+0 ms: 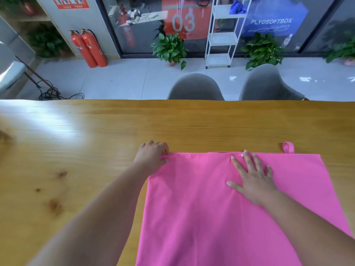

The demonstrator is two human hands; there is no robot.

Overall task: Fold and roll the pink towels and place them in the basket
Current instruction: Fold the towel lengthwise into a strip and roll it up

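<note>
Head view: pink fabric towel (201, 208) lies flat on the light-brown wooden table (96, 131), filling the 5 o'clock part of the frame. Left hand (151, 156) pinches the towel's 10 o'clock corner, fingers curled. Right hand (251, 177) lies palm-down near the towel's 12 o'clock edge, fingers spread. Small pink hanging loop (288, 147) sticks out at the towel's 1 o'clock corner. Past the table: two grey shell chairs (195, 87) at 12–1 o'clock, two red fire extinguishers (89, 48) at 10 o'clock, white wire shelf rack (222, 35) at 12.

One pink towel (221, 208), two hands (151, 156) (253, 179), two chairs (195, 87) (267, 83)
</note>
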